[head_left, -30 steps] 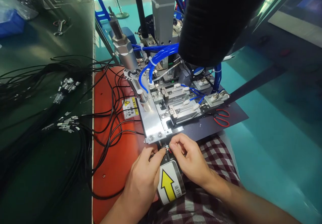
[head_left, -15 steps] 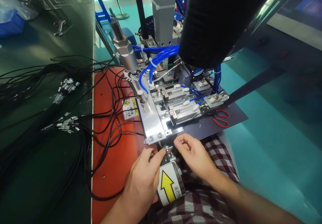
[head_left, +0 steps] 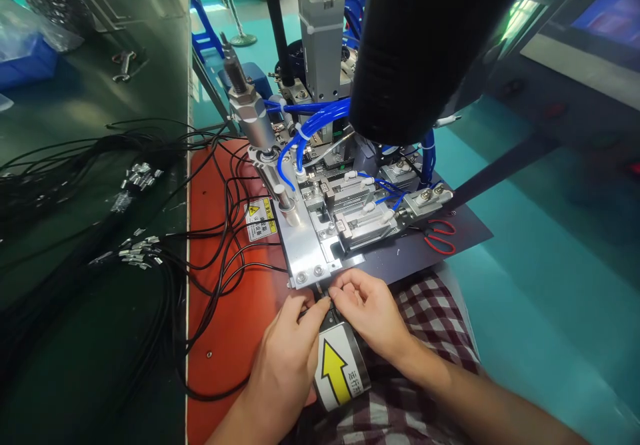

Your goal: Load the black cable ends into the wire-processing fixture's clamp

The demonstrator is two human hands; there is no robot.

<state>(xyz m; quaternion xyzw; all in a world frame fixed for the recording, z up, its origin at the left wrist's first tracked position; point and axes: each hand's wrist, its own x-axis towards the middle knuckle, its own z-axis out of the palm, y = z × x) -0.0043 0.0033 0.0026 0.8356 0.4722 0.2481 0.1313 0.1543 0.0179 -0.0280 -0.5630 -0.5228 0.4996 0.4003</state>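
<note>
My left hand [head_left: 290, 352] and my right hand [head_left: 370, 315] meet at the near edge of a metal fixture plate [head_left: 300, 245], just above a curved cover with a yellow arrow label [head_left: 336, 372]. Left thumb and forefinger pinch the end of a thin black cable [head_left: 306, 311]. My right fingertips close over the same spot and hide the cable's fine wire ends. The cable runs left from my hand onto the red mat [head_left: 220, 298].
The machine carries blue air hoses [head_left: 305, 128], a steel cylinder [head_left: 250, 115] and a large black duct [head_left: 430, 38] overhead. Black cables with metal terminals [head_left: 137, 252] lie across the dark bench at left. Red-handled scissors [head_left: 440, 235] rest on the dark plate at right.
My right hand drew back to the right half a second ago, baring small coloured wire ends, and has now come back left over them. The left hand has kept its pinch.
</note>
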